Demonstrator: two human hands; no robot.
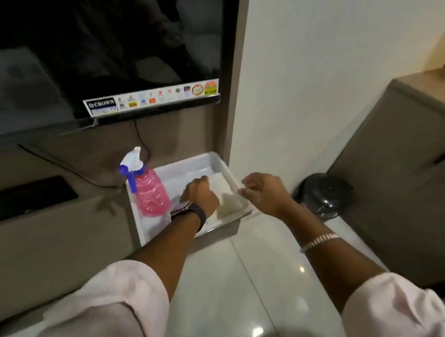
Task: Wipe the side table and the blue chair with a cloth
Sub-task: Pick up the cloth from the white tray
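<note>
A folded white cloth point(226, 192) lies in the right half of a white plastic tray point(187, 163) on the floor. My left hand point(201, 194) is down inside the tray with its fingers curled on the cloth's left edge. My right hand point(264, 193) hovers at the tray's right rim, fingers loosely apart and holding nothing. A pink spray bottle point(151, 193) with a blue and white trigger stands upright in the tray's left end, next to my left wrist. Neither the side table nor the blue chair is in view.
A large dark television point(106, 41) hangs above a low grey unit point(40, 234) on the left, with a cable point(58, 163) trailing across it. A white wall point(314, 82) rises behind the tray. A black round object point(325, 195) and a grey cabinet point(405, 168) stand at the right. Glossy tiles point(233, 300) lie in front.
</note>
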